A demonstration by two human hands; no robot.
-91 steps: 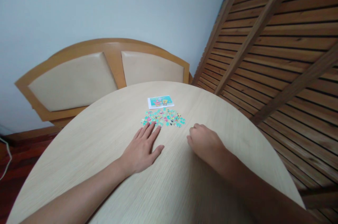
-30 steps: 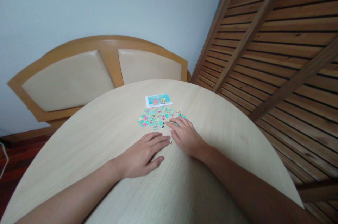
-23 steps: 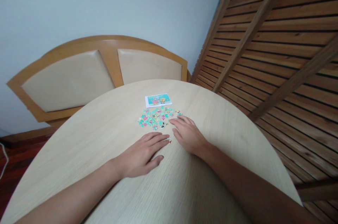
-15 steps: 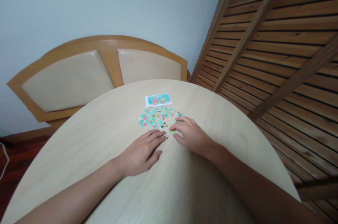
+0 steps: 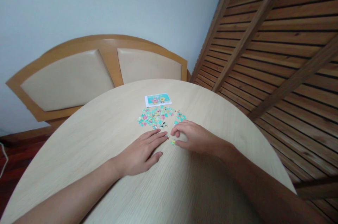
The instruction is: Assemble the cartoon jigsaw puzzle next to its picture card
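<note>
A loose heap of small jigsaw pieces (image 5: 155, 115) in turquoise, pink and yellow lies mid-table. My left hand (image 5: 141, 152) rests flat, fingers stretched out, its fingertips touching a small multicoloured jigsaw piece (image 5: 168, 135). Just right of it, my right hand (image 5: 194, 136) hovers low with fingers curved and the thumb apart from them. A yellow and green jigsaw piece (image 5: 173, 142) lies on the table by the right thumb tip. Beyond the heap is a picture card (image 5: 158, 100) showing a pink and a yellow cartoon figure on turquoise.
The round pale wooden table (image 5: 105, 118) fills the foreground. A bench back with cream padded panels (image 5: 68, 80) stands behind it against the wall. Slatted wooden panelling (image 5: 264, 48) rises on the right. At the far left, a white cable (image 5: 4, 159) hangs above the dark red floor.
My right hand has drawn back toward me and slightly right, uncovering turquoise pieces. The yellow and green piece has come nearer to me. My left hand has stayed almost still.
</note>
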